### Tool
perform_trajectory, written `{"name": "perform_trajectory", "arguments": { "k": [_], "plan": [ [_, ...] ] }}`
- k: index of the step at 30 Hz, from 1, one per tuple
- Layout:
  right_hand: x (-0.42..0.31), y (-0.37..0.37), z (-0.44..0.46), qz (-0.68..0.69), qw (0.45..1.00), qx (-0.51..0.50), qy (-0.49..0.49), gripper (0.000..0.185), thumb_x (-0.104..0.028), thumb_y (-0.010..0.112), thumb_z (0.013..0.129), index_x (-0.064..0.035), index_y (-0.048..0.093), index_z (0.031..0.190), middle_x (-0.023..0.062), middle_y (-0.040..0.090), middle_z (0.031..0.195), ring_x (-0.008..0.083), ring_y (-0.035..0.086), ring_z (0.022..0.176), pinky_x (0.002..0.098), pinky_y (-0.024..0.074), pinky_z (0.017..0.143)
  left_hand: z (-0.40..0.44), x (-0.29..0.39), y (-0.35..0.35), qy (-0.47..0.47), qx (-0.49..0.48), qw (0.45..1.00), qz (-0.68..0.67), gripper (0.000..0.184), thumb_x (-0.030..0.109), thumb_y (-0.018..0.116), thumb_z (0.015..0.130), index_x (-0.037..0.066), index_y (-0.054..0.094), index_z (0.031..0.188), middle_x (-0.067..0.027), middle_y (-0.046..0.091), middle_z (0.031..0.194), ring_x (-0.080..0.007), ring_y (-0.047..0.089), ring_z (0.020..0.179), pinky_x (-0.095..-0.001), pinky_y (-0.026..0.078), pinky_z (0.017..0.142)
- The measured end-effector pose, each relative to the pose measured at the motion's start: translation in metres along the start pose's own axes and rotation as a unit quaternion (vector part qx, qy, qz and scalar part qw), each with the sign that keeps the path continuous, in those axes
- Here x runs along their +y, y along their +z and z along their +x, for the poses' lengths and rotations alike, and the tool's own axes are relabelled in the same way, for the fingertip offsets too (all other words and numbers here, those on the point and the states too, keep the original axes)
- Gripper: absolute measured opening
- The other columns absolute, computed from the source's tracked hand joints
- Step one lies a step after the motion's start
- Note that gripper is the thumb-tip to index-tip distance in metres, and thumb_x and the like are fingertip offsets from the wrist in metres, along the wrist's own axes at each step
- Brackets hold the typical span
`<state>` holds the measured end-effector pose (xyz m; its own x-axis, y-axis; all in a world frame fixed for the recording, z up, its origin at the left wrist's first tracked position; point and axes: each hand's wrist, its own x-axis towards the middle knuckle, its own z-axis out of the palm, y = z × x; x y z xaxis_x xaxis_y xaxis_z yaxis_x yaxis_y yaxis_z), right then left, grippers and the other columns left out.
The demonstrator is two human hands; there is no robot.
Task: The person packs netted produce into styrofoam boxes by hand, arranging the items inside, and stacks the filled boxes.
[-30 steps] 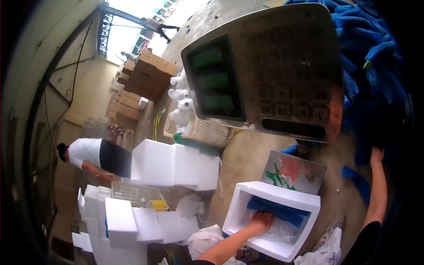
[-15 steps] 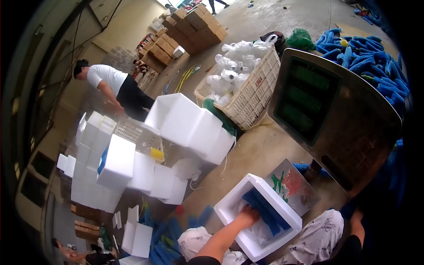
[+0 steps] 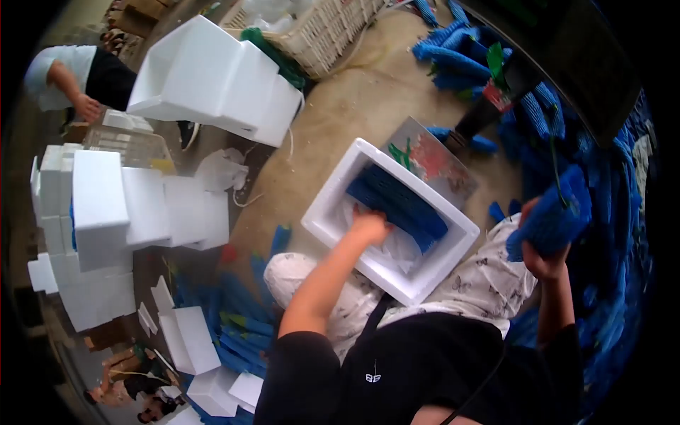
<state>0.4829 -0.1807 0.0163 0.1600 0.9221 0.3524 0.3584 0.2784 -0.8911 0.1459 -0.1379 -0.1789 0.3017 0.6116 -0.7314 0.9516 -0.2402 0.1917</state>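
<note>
A white foam box stands in front of my lap, tilted in view, with blue net-wrapped pieces and clear plastic inside. My left hand reaches into it beside the blue pieces; its fingertips are partly hidden, so whether it grips anything is unclear. To the right, my right hand is wrapped round a blue net-wrapped item with a green stem, raised above my knee. The metal plate with red and green marks lies just beyond the box.
Stacked white foam boxes and more boxes fill the left side, near a person. A plastic crate stands at the top. The scale display overhangs the upper right. Blue net-wrapped items are heaped at right.
The view has swung down towards my lap. My right hand has come up from the right-hand heap with a blue item in it. My left hand remains in the box.
</note>
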Motion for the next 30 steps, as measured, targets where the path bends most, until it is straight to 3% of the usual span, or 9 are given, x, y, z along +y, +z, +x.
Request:
{"name": "perform_trajectory", "arguments": {
  "k": [4, 6, 9, 10, 13, 18, 24, 26, 30],
  "plan": [
    [-0.063, 0.144, 0.059, 0.255, 0.924, -0.286, 0.004, 0.086, -0.006, 0.07, 0.066, -0.0043, 0.028, 0.141, 0.0093, 0.058, 0.112, 0.0171, 0.055, 0.1, 0.031, 0.0439, 0.091, -0.018, -0.029, -0.005, 0.083, 0.002, 0.997, 0.006, 0.053, 0.048, 0.053, 0.087, 0.02, 0.051, 0.133, -0.0068, 0.05, 0.137, -0.0209, 0.041, 0.131, -0.0634, 0.013, 0.11],
    [-0.045, 0.216, 0.062, 0.244, 0.908, -0.335, 0.062, 0.063, -0.009, 0.066, 0.068, -0.0068, 0.039, 0.125, 0.0098, 0.059, 0.091, 0.0151, 0.054, 0.083, 0.0292, 0.0456, 0.078, -0.028, -0.015, -0.019, 0.066, -0.065, 0.989, 0.113, 0.063, 0.05, 0.054, 0.086, 0.021, 0.042, 0.14, -0.0049, 0.039, 0.147, -0.0203, 0.029, 0.139, -0.0615, 0.01, 0.112],
    [0.058, 0.283, 0.002, -0.043, 0.885, -0.418, 0.202, 0.064, -0.034, 0.072, 0.074, -0.0052, 0.043, 0.123, 0.0242, 0.061, 0.107, 0.0415, 0.059, 0.098, 0.0432, 0.0467, 0.085, -0.032, -0.007, -0.013, 0.032, -0.023, 0.987, 0.153, 0.077, 0.053, 0.053, 0.086, 0.017, 0.028, 0.148, -0.0045, 0.018, 0.157, -0.0232, 0.01, 0.145, -0.059, 0.0, 0.113],
    [0.1, 0.288, -0.039, -0.111, 0.922, -0.352, 0.117, 0.071, -0.041, 0.074, 0.074, -0.0031, 0.043, 0.126, 0.0266, 0.058, 0.114, 0.0425, 0.058, 0.103, 0.0438, 0.0466, 0.088, -0.025, -0.01, -0.012, 0.042, -0.046, 0.99, 0.123, 0.077, 0.053, 0.054, 0.086, 0.017, 0.027, 0.149, -0.0057, 0.021, 0.156, -0.0241, 0.014, 0.145, -0.0581, -0.001, 0.113],
    [0.084, 0.262, -0.039, -0.143, 0.87, -0.429, 0.195, 0.074, -0.047, 0.069, 0.077, -0.0006, 0.042, 0.128, 0.0288, 0.055, 0.116, 0.0417, 0.058, 0.104, 0.043, 0.0467, 0.09, -0.027, -0.026, -0.011, 0.105, -0.047, 0.993, 0.011, 0.07, 0.051, 0.057, 0.085, 0.014, 0.04, 0.142, -0.0088, 0.034, 0.15, -0.0256, 0.024, 0.141, -0.0549, 0.003, 0.115],
    [0.089, 0.236, -0.055, -0.178, 0.778, -0.568, 0.2, 0.063, -0.047, 0.06, 0.084, 0.0029, 0.046, 0.121, 0.0275, 0.062, 0.1, 0.04, 0.062, 0.095, 0.0427, 0.0485, 0.085, -0.048, -0.041, -0.028, 0.061, -0.053, 0.997, 0.009, 0.045, 0.037, 0.057, 0.085, 0.01, 0.063, 0.12, -0.015, 0.054, 0.13, -0.0319, 0.047, 0.122, -0.0418, 0.03, 0.109],
    [0.089, 0.259, -0.074, -0.307, 0.805, -0.476, 0.174, 0.043, -0.036, 0.061, 0.086, 0.0016, 0.051, 0.105, 0.0199, 0.065, 0.095, 0.0345, 0.064, 0.089, 0.0434, 0.0514, 0.075, -0.062, -0.013, -0.036, 0.059, 0.035, 0.995, 0.07, 0.038, 0.026, 0.071, 0.075, 0.009, 0.062, 0.108, -0.0117, 0.058, 0.114, -0.0284, 0.058, 0.103, -0.041, 0.053, 0.081],
    [0.086, 0.257, -0.08, -0.3, 0.829, -0.448, 0.145, 0.041, -0.032, 0.061, 0.085, 0.0012, 0.051, 0.106, 0.0186, 0.064, 0.094, 0.0343, 0.064, 0.088, 0.0429, 0.0518, 0.075, -0.059, -0.009, -0.053, 0.051, 0.235, 0.971, 0.012, 0.041, 0.014, 0.073, 0.07, 0.009, 0.059, 0.109, -0.0125, 0.057, 0.115, -0.0294, 0.059, 0.101, -0.0408, 0.054, 0.076],
    [0.092, 0.216, -0.091, -0.312, 0.844, -0.437, -0.005, 0.035, -0.025, 0.063, 0.082, 0.0013, 0.053, 0.103, 0.0175, 0.063, 0.095, 0.0322, 0.064, 0.088, 0.0417, 0.0523, 0.073, -0.017, -0.034, -0.056, 0.156, 0.171, 0.972, 0.042, 0.044, 0.003, 0.07, 0.068, 0.009, 0.058, 0.109, -0.0137, 0.056, 0.114, -0.031, 0.063, 0.092, -0.0418, 0.054, 0.07]
  ]
}}
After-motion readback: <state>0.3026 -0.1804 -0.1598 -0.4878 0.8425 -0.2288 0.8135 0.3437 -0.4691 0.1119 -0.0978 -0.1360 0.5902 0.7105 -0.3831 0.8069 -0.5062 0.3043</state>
